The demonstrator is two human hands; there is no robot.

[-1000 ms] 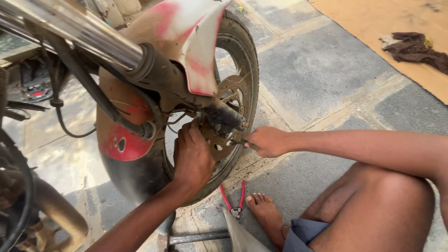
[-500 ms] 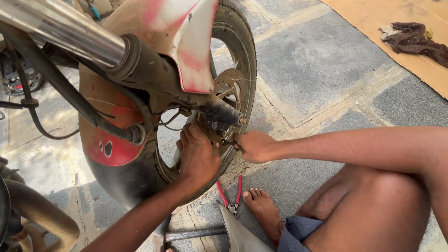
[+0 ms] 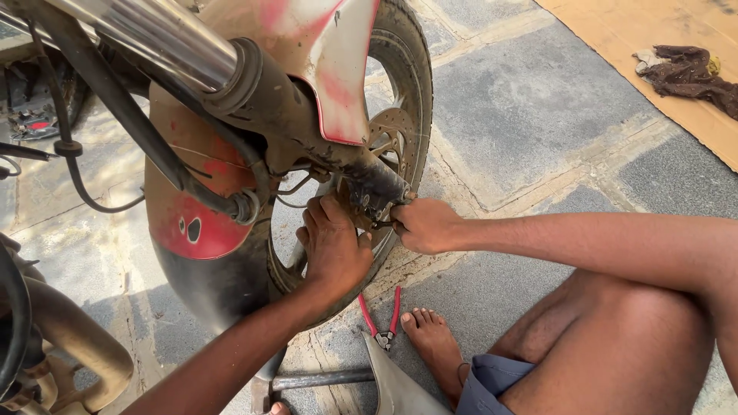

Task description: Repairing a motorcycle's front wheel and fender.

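Fingers of the left hand curl against the dark brake part at the wheel, mid-frame; the right hand pinches its right side. One slip could scrape knuckles on the brake disc. One pair of red pliers lies lower centre, one rag upper right.
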